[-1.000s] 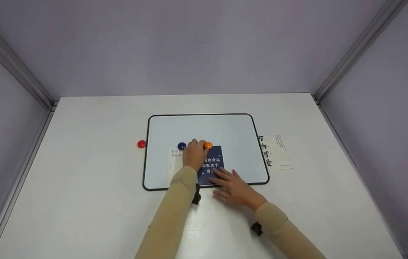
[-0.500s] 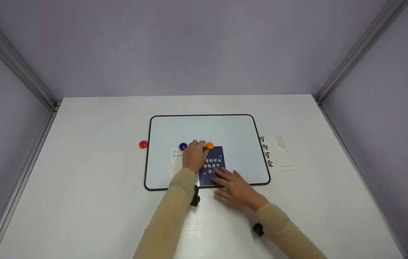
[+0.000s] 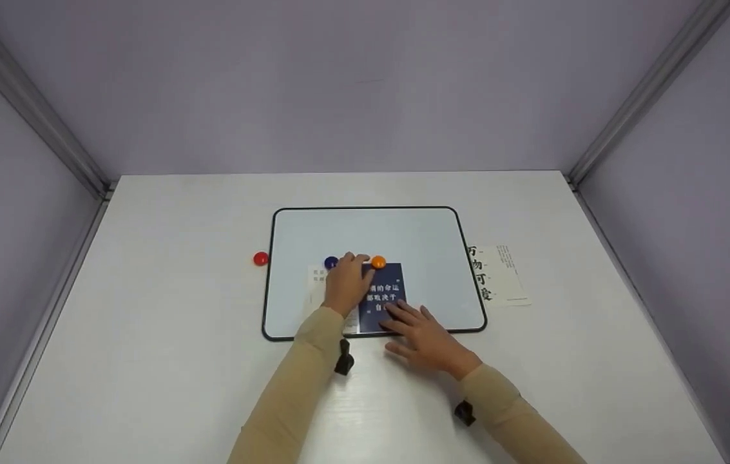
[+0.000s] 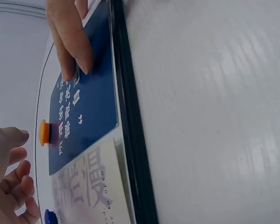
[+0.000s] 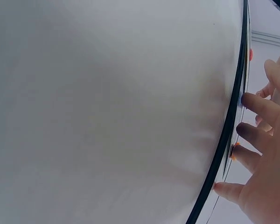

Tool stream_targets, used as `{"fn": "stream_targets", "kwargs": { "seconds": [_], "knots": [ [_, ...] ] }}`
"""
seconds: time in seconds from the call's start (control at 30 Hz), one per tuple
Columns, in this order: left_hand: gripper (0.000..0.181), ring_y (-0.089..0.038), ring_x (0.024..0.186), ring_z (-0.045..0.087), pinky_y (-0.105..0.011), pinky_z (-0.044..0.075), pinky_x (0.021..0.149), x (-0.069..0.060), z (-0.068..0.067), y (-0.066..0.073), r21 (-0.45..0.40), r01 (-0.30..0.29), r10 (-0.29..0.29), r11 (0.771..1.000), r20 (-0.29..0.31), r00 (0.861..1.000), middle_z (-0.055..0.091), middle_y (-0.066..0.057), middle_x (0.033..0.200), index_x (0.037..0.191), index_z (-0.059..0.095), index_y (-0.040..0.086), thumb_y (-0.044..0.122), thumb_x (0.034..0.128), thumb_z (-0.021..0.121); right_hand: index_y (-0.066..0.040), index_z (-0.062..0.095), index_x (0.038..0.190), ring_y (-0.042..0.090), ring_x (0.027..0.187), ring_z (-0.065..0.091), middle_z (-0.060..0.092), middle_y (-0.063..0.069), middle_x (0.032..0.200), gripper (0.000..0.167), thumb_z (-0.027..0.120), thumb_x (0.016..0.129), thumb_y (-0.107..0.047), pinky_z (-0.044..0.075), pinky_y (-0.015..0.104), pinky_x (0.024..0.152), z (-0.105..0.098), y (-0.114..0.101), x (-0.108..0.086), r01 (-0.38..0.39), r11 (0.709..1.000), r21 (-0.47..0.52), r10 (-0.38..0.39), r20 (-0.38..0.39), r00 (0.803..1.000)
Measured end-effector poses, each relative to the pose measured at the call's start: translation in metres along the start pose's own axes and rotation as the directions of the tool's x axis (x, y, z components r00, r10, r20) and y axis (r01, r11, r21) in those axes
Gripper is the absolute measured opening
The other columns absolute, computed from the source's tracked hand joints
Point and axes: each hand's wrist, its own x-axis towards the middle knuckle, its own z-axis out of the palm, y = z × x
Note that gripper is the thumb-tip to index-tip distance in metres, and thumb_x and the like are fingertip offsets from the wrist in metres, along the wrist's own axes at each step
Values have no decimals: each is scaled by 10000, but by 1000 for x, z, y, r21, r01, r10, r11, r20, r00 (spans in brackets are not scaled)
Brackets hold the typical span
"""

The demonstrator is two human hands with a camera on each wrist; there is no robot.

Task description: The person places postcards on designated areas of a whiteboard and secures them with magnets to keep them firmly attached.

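A whiteboard [image 3: 371,232] with a black frame lies on the table. On it, side by side, lie a dark blue card [image 3: 388,280] with white characters and a pale card [image 4: 93,177]. An orange magnet [image 3: 378,262] sits at the blue card's top edge and a dark blue magnet [image 3: 331,262] at the pale card's. My left hand [image 3: 346,283] hovers between the magnets, fingers loosely bent, holding nothing; in the left wrist view its thumb [image 4: 11,136] is apart from the orange magnet. My right hand [image 3: 426,338] is spread, fingertips resting on the blue card's lower part.
A red magnet [image 3: 261,258] lies on the table just left of the whiteboard. Another pale card [image 3: 503,277] with black characters lies at the board's right edge. The white table [image 3: 165,322] is bounded by grey walls at the back and sides.
My left hand has let go of the orange magnet and drawn slightly left from it. My right hand stays on the blue card. The head view has shifted slightly.
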Motion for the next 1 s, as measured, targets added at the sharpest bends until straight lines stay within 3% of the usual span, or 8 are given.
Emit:
{"fn": "stream_targets", "kwargs": {
  "seconds": [0.23, 0.47, 0.67, 1.0],
  "knots": [
    [312, -249, 954, 667, -390, 587, 829, -10, -10, -4, 3, -43, 43, 999, -22, 999, 658, -126, 1088, 1190, 652, 73, 265, 948, 605, -191, 498, 1411, 327, 1493, 271, 348, 76, 1578, 524, 521, 959, -455, 221, 618, 1200, -1, -1, -1, -21, 1000, 5, 21, -12, 1000],
    [307, -200, 819, 635, -359, 573, 732, -21, -19, -10, 8, -54, 54, 999, 13, 998, 644, -105, 999, 1176, 661, 69, 269, 951, 600, -201, 511, 1399, 323, 1470, 320, 385, 67, 1557, 507, 545, 953, -440, 284, 543, 1203, -2, -3, -1, -48, 999, 26, 49, -35, 998],
    [274, -193, 864, 652, -353, 567, 751, -31, -25, -14, -20, -44, 45, 999, 30, 999, 646, -79, 993, 1160, 668, 95, 252, 942, 615, -207, 511, 1400, 327, 1441, 368, 399, 58, 1543, 499, 572, 948, -408, 345, 508, 1179, -7, -4, -3, -65, 996, 64, 68, -50, 996],
    [241, -213, 928, 661, -379, 562, 790, -44, -34, -25, -5, -85, 85, 996, 35, 996, 665, -74, 1028, 1127, 674, 97, 237, 939, 616, -215, 514, 1391, 347, 1415, 396, 403, 87, 1529, 478, 572, 951, -392, 383, 526, 1146, -12, 0, -6, -71, 991, 116, 78, -52, 996]
  ]
}}
